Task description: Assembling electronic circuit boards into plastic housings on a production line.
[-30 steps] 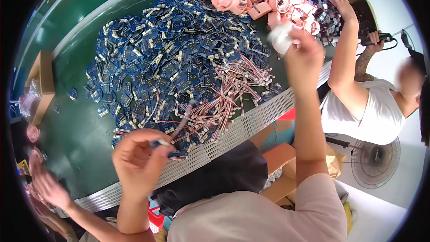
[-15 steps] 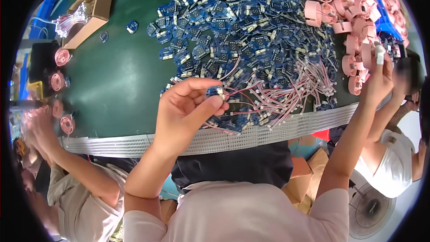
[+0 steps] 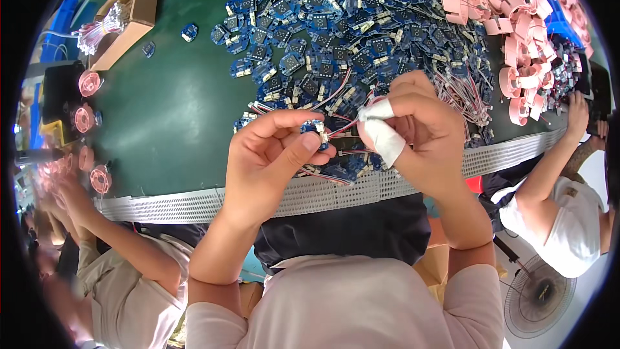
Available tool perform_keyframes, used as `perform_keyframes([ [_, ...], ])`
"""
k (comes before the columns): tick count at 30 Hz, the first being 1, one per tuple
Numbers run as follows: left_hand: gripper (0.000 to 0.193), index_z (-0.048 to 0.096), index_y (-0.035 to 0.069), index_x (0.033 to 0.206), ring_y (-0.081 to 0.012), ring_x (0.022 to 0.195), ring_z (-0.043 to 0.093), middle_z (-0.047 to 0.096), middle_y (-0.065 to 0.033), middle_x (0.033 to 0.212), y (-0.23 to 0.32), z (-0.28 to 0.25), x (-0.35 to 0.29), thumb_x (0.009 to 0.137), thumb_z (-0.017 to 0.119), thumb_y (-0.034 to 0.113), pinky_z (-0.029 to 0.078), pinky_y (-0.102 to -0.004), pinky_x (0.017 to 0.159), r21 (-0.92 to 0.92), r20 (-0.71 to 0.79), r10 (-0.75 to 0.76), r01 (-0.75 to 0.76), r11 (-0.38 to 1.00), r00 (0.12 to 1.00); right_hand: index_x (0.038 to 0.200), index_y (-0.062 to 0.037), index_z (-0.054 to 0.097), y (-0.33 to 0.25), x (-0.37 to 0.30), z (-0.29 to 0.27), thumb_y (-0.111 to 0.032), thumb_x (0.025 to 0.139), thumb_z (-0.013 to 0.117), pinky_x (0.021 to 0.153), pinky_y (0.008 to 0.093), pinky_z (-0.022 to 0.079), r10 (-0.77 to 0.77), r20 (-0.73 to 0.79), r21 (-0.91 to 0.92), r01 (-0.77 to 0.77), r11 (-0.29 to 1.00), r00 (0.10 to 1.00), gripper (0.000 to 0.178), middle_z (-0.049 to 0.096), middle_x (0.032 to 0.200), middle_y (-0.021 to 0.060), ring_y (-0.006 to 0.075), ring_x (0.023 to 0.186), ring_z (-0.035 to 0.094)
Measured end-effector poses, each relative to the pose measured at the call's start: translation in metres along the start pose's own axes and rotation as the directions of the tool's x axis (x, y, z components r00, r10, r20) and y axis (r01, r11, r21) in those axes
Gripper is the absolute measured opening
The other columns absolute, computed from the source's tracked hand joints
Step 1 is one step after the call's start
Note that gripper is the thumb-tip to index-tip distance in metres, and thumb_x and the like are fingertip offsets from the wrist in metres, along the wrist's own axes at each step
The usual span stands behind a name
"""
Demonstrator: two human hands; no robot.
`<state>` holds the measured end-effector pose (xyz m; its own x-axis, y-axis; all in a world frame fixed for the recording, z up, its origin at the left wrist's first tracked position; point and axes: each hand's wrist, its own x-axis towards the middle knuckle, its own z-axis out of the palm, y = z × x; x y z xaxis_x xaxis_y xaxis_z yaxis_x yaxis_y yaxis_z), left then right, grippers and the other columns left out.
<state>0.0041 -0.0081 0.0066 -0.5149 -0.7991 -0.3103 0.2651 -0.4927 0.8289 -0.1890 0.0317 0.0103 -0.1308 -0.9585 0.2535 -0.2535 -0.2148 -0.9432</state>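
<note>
Between thumb and forefinger, my left hand (image 3: 258,165) pinches a small blue circuit board (image 3: 309,126) with a white connector on it. A thin red-and-white wire lead (image 3: 343,129) runs from the connector side toward my right hand (image 3: 429,136). White tape wraps the thumb and forefinger of that hand, and their tips close on the lead. Whether the lead's plug is fully seated in the board is too small to tell. Beneath and behind both hands spread a big heap of similar blue boards (image 3: 316,19) and a loose bundle of wire leads (image 3: 462,94).
Pink round plastic housings (image 3: 455,3) pile up at the far right, by a blue bin edge. At the far left is a cardboard box (image 3: 139,10) with more leads. A white perforated strip (image 3: 194,203) lines the near table edge. Co-workers sit on both sides.
My right hand has come from the pink housings at the right to the middle, where it now grips the lead. My left hand stays nearly in place with the board.
</note>
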Motion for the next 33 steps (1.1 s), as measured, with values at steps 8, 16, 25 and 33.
perform_keyframes([
  [8, 0.017, 0.057, -0.004, 0.101, -0.0175, 0.078, 0.063, 0.061, -0.0086, 0.087, -0.002, -0.006, -0.001, 0.084, 0.056, 0.000, 0.053, -0.0257, 0.071, 0.003, -0.032, 0.023, -0.023, 1.000, 0.999, 0.086, -0.0067, 0.063, 0.003, 0.009, -0.014, -0.006, 0.064, 0.069, 0.069, 0.0318, 0.039, -0.124, 0.020, -0.535, 0.116, 0.837, 0.992, 0.023, 0.057, 0.075, 0.0029, 0.0216, 0.080, 0.048],
  [16, 0.017, 0.057, -0.004, 0.100, -0.0177, 0.077, 0.064, 0.061, -0.0095, 0.088, 0.000, -0.002, -0.003, 0.084, 0.056, 0.000, 0.053, -0.0258, 0.070, -0.065, -0.018, 0.032, -0.034, 0.997, 0.999, 0.102, -0.0069, 0.061, -0.023, 0.004, 0.004, -0.009, 0.063, 0.065, 0.083, 0.0410, 0.033, -0.146, 0.323, -0.516, 0.303, 0.801, 0.935, 0.040, 0.059, 0.096, 0.0058, 0.0250, 0.096, 0.051],
  [25, 0.015, 0.058, -0.004, 0.097, -0.0154, 0.078, 0.063, 0.063, -0.0103, 0.087, 0.005, 0.005, -0.010, 0.082, 0.058, -0.005, 0.053, -0.0261, 0.073, 0.101, -0.067, 0.123, -0.116, 0.988, 0.990, 0.089, -0.0053, 0.060, -0.019, -0.001, 0.003, -0.001, 0.063, 0.060, 0.063, 0.0373, 0.037, -0.204, 0.371, -0.465, 0.371, 0.803, 0.906, 0.027, 0.046, 0.066, 0.0067, 0.0260, 0.065, 0.048],
  [33, 0.013, 0.059, -0.005, 0.093, -0.0142, 0.076, 0.062, 0.062, -0.0086, 0.082, 0.016, -0.012, -0.008, 0.080, 0.058, -0.008, 0.054, -0.0286, 0.072, 0.159, -0.159, 0.200, -0.175, 0.972, 0.967, 0.087, -0.0040, 0.061, -0.017, 0.001, -0.019, -0.003, 0.068, 0.058, 0.062, 0.0344, 0.038, -0.262, 0.212, -0.574, 0.337, 0.746, 0.942, 0.019, 0.053, 0.067, 0.0056, 0.0221, 0.061, 0.050],
])
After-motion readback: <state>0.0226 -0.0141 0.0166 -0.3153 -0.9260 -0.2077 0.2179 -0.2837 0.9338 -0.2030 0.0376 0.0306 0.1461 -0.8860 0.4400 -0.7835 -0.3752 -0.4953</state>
